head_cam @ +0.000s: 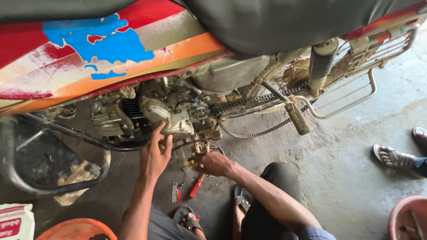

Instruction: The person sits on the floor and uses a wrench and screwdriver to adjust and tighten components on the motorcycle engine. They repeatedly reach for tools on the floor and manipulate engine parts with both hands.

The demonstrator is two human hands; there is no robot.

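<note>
My open left hand [154, 153] steadied the grimy grey metal engine casing [171, 116] while my right hand [212, 163], fingers curled, its hold unclear, worked beneath the mud-caked motorcycle engine.

Concrete floor [347, 178] under red screwdriver [196, 186]

At about eight o'clock from my hands, in the bottom-left corner, a white sack-like package [15, 221] with a red label panel sits on the floor.
</note>
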